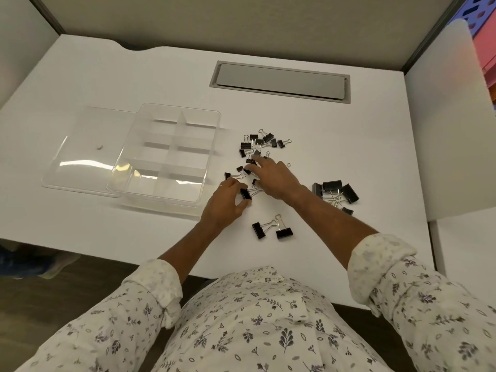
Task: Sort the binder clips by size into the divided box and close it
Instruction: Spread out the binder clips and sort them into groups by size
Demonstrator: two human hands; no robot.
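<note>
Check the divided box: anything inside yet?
No clips show in the divided box, only its partitions. Glare washes out the near-left cells, so those are less certain. The binder clips lie on the table right of it.

Both arms extended forward: left forearm (185,245) and right forearm (332,213), bare below the rolled sleeves (157,285). The left hand (226,201), palm down, pinches a binder clip (245,194) between thumb and curled fingers. The right hand (272,179), palm down, lies just beyond it, fingers straight and spread, fingertips (255,158) pointing forward-left.
</note>
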